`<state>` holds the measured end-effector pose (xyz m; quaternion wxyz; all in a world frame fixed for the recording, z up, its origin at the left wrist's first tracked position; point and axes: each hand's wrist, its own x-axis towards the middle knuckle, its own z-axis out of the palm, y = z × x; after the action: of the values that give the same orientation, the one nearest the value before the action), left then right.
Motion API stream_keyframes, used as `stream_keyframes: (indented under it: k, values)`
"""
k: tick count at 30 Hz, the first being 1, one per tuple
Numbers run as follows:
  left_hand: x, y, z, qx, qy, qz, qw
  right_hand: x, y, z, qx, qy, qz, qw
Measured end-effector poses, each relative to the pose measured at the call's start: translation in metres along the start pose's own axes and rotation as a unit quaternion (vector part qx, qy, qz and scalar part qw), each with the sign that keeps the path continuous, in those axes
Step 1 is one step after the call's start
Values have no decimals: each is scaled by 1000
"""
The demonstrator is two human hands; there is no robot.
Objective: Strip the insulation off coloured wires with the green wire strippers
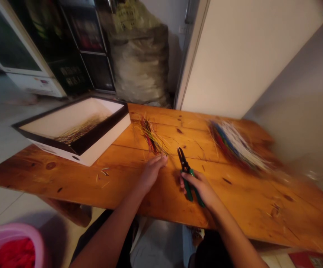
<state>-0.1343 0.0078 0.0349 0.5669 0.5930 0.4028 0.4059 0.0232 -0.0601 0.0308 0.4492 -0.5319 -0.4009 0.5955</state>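
My right hand (200, 186) is closed around the green handles of a pair of wire strippers (186, 169), whose dark jaws point away from me over the wooden table (66, 178). My left hand (153, 171) rests on the table with its fingertips at the near end of a small bundle of red, green and yellow wires (150, 137); its fingers are curled together, and whether they pinch a wire is unclear. A larger fan of blue, red and white wires (236, 145) lies to the right, beyond the strippers.
A shallow white box (94, 149) with dark rim, holding thin wire strands, sits at the table's left. Small wire offcuts (104, 173) lie near it. A pink tub (13, 242) stands on the floor lower left. A white panel and a sack are behind the table.
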Motion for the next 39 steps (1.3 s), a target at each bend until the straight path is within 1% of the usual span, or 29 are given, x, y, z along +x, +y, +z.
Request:
stream_keyframes:
  k: [4, 12, 22, 28, 33, 39]
  values:
    - [-1, 1, 0, -4, -6, 3, 1000, -1, -2, 0, -5, -1, -11, 1000]
    - [-2, 4, 2, -9, -2, -12, 1000, 0, -2, 0, -4, 8, -11, 1000]
    - [-1, -1, -2, 3, 5, -1, 1000, -1, -2, -1, -4, 9, -7, 1000]
    - [1, -2, -2, -12, 23, 4, 1000, -1, -3, -1, -9, 12, -10, 1000]
    - [2, -2, -2, 11, 27, 4, 1000, -2, -3, 0, -16, 15, -12, 1000]
    - [3, -3, -2, 23, 44, 15, 999, -2, -2, 1, -14, 9, -7, 1000]
